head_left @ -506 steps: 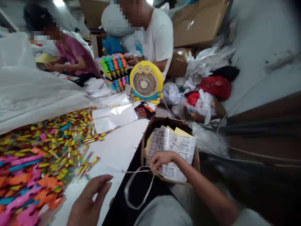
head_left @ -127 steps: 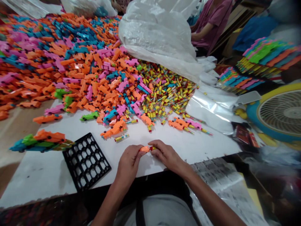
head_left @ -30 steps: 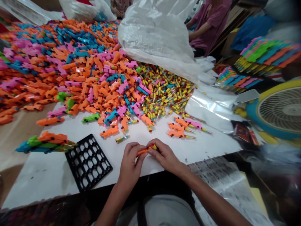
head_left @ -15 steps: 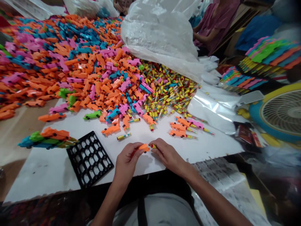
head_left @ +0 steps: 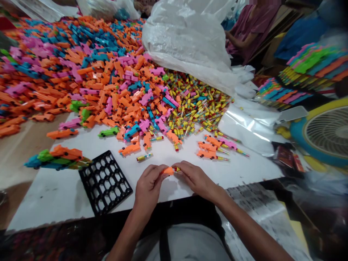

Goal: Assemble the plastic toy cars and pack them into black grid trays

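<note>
Near the front edge of the white table [head_left: 62,192], my left hand [head_left: 149,183] pinches an orange toy car [head_left: 168,170]. Facing it, my right hand [head_left: 194,178] grips a small yellow tube [head_left: 177,169] with its end close against the car; whether they touch I cannot tell. Left of my hands lies a black grid tray [head_left: 104,183], with several cars on tubes [head_left: 62,157] at its upper left corner. Several orange cars [head_left: 207,154] and a pink one, joined to tubes, lie to the right. A loose tube [head_left: 144,157] lies just beyond my left hand.
A large heap of coloured toy cars [head_left: 108,94] covers the back left, beside a pile of yellow tubes [head_left: 198,105]. Behind stands a big plastic bag [head_left: 187,40]. A person in a pink top [head_left: 244,32] sits at the back right, and a fan [head_left: 326,130] stands at the right.
The orange car and the yellow tube are closer together. The whole view has shifted slightly.
</note>
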A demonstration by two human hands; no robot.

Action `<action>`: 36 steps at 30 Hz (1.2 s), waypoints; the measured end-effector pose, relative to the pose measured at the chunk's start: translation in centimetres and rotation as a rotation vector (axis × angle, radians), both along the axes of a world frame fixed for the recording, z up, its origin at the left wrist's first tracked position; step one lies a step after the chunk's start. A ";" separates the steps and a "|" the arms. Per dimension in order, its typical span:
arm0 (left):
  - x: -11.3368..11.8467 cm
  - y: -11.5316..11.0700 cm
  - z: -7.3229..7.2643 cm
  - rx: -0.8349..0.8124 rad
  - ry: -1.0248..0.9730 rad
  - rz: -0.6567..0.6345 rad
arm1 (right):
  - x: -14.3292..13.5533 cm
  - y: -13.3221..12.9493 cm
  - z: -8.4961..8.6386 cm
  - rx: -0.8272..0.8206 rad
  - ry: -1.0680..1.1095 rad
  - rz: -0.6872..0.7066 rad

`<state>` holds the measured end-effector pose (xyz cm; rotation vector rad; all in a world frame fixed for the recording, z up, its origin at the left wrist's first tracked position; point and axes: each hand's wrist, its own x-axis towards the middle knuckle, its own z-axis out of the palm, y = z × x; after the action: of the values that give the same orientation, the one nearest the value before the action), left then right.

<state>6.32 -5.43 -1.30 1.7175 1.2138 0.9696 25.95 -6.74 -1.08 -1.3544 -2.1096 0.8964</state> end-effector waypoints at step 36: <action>1.4 -0.2 0.7 -0.249 0.009 0.006 | -0.5 -1.8 -1.9 0.422 -0.270 0.039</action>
<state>7.76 -5.60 -0.59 1.5242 1.2884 0.7789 25.49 -8.58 -2.99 -1.2640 -2.3606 0.2614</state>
